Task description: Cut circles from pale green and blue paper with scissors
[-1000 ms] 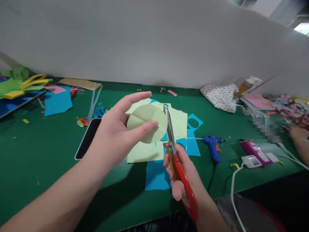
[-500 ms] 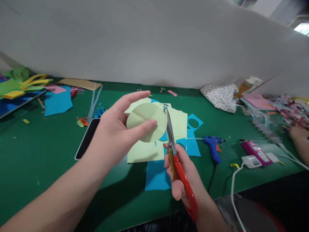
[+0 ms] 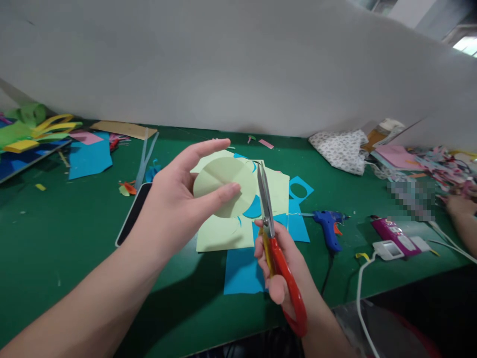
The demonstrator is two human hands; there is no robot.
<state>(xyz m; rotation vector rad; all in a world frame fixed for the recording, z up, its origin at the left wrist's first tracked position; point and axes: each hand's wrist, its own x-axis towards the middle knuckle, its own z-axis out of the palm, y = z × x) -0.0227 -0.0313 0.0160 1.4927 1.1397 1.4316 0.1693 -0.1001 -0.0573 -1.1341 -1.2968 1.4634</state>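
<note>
My left hand point(image 3: 175, 199) pinches a pale green paper circle point(image 3: 219, 181) with fold creases, thumb in front and fingers behind, and holds it above the green table point(image 3: 55, 233). My right hand point(image 3: 285, 268) grips red-handled scissors point(image 3: 274, 238), blades pointing up and closed or nearly closed, just right of the circle's edge. Under them lie pale green paper sheets point(image 3: 223, 231) with a round cut-out and blue paper pieces point(image 3: 242, 271).
A phone point(image 3: 134, 214) lies face up under my left wrist. A blue glue gun point(image 3: 328, 223), a purple device point(image 3: 391, 233) and a white charger with cable point(image 3: 387, 248) lie to the right. Coloured paper scraps sit far left point(image 3: 44, 134); another person's hand point(image 3: 460, 206) is at far right.
The paper circle has shifted slightly left, away from the scissor blades. The scissors have drawn back a little, leaving a small gap beside the circle's right edge.
</note>
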